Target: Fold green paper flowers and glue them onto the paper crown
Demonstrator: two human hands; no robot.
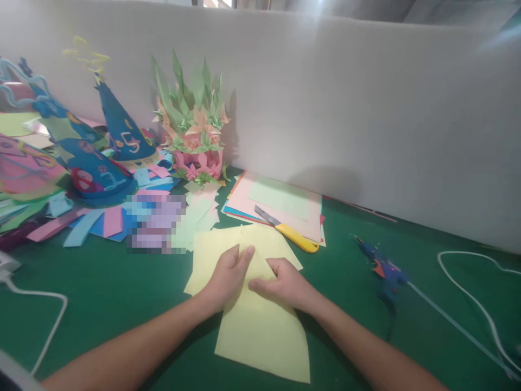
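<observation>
My left hand (pixel 230 274) grips the left side of a pale yellow sheet of paper (pixel 262 336), thumb on top and fingers hidden beneath. On the opposite side my right hand (pixel 287 285) is closed on the same sheet, its thumb pointing inward. The sheet's lower part reaches toward me, with a slightly curved surface. Under and beyond it lie more yellow sheets (pixel 211 247). Just past them a yellow utility knife (pixel 295 237), blade pointing up-left, rests on a stack of coloured paper (pixel 280 198).
A blue glue gun (pixel 393 277) with a cord lies to the right on the green table (pixel 345 342). Blue party hats (pixel 122 127), paper strips (pixel 83 228) and a folded-paper pineapple (pixel 199 130) crowd the back left. White cables (pixel 61 315) run at both sides; a white wall (pixel 366 108) stands behind.
</observation>
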